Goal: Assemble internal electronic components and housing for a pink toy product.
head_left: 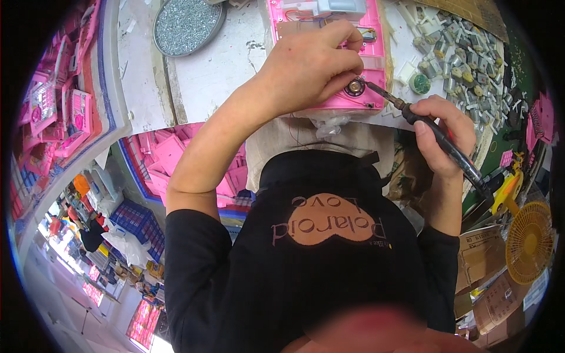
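A pink plastic housing [376, 75] lies on the white bench before me, with wires, a circuit board and a pale battery-box-like part at its far end. At its near right sits a small round speaker [355, 87] with a dark rim. My left hand [321, 62] rests over the housing, thumb and fingers pinched together just above the speaker; whatever is between them is hidden. In my right hand [444, 126] is a soldering iron [440, 136], gripped by its black handle. Its tip points left and reaches the speaker's right edge; I cannot tell whether it touches.
A round metal bowl [187, 26] full of small screws stands at far left. To the right are a small green round lump [419, 83] and a heap of small motors [465, 65] with white parts. Pink plastic shells [170, 159] fill a crate below; a yellow fan [529, 241] stands lower right.
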`<state>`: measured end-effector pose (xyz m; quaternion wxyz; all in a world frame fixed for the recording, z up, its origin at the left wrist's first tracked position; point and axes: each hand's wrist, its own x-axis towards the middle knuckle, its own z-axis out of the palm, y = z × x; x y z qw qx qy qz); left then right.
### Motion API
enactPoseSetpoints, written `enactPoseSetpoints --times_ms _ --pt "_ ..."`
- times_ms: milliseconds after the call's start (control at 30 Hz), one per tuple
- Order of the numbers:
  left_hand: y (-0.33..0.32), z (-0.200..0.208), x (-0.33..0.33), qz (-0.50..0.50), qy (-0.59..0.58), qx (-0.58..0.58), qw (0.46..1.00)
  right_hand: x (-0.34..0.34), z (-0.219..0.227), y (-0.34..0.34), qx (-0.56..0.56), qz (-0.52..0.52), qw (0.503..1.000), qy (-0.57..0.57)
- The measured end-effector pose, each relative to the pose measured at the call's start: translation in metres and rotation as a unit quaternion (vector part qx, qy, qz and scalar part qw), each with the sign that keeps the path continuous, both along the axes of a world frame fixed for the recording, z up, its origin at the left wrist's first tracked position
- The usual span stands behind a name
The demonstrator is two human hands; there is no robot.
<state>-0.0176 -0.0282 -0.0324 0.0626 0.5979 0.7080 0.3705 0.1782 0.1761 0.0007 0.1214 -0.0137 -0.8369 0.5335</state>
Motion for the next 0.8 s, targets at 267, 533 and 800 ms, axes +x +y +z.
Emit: enactPoseSetpoints --times_ms 267,533,800 --pt "0.001 -0.001 -0.001 -0.003 0.017 0.019 1.0 -0.003 0.002 -0.001 0.0 -0.003 1.0 0.004" --pt "0.0 -0.001 -0.001 -0.004 0.015 0.016 1.0 0.013 0.003 0.007 -0.041 -0.048 0.998 0.013" --pt "-0.001 0.0 -0.002 -0.023 0.007 0.011 1.0 0.017 0.005 0.013 -0.011 -0.05 0.998 0.031"
